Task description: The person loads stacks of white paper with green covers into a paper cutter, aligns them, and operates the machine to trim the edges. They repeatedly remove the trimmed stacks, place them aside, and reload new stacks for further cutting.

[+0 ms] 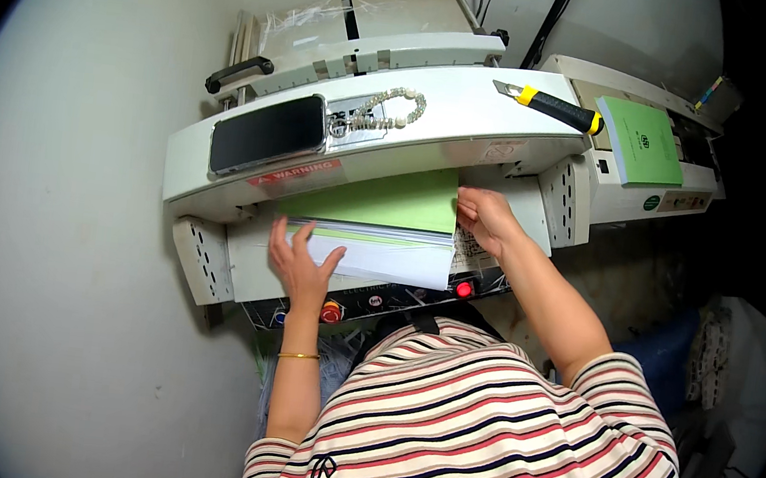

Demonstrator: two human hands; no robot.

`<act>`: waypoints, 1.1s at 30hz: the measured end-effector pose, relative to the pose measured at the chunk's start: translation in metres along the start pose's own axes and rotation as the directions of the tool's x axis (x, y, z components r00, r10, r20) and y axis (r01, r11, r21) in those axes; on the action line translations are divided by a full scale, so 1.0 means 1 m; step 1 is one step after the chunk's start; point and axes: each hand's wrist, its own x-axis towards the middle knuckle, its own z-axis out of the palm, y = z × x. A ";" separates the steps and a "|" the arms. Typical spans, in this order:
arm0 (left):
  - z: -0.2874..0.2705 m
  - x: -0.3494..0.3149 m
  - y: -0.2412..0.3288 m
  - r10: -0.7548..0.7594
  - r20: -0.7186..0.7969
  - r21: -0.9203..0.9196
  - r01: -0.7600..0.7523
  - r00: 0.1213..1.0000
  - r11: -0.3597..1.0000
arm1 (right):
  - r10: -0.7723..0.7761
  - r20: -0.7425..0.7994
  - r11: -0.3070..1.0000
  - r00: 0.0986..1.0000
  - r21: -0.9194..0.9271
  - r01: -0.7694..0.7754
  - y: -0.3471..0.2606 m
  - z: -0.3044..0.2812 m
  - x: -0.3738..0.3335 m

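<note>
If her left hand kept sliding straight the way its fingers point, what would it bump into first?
Probably the white machine housing above the green-topped paper stack; the left hand already rests on that stack's front edge. Depth is unclear.

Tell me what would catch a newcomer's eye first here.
The green-topped paper stack at the centre of the white machine, with the left hand flat on its near edge and the right hand at its right side. A phone lies on the machine's top.
</note>
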 end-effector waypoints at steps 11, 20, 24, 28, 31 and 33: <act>0.014 0.001 0.007 0.120 0.064 0.022 -0.122 0.991 0.992 | 0.084 -0.177 0.976 0.981 -0.185 -0.117 -0.005 0.009 0.028; 0.015 0.001 0.009 0.137 0.068 0.039 -0.139 0.988 0.989 | 0.127 0.082 0.991 0.989 0.034 -0.130 0.001 -0.005 0.047; 0.016 0.001 0.011 0.135 0.052 0.031 -0.137 0.989 0.990 | 0.170 0.227 0.982 0.959 -0.115 -0.147 0.002 0.000 0.047; 0.024 -0.002 0.031 0.201 0.007 0.107 -0.200 0.980 0.974 | 0.200 0.238 0.956 0.950 -0.258 -0.137 0.003 -0.004 0.044; 0.036 -0.004 0.059 0.319 -0.004 0.036 -0.319 0.948 0.947 | 0.234 0.244 0.952 0.941 -0.256 -0.171 -0.002 0.004 0.026; 0.045 0.002 0.079 0.347 -0.053 -0.034 -0.349 0.936 0.937 | 0.210 0.263 0.961 0.942 -0.235 -0.149 -0.003 0.004 0.026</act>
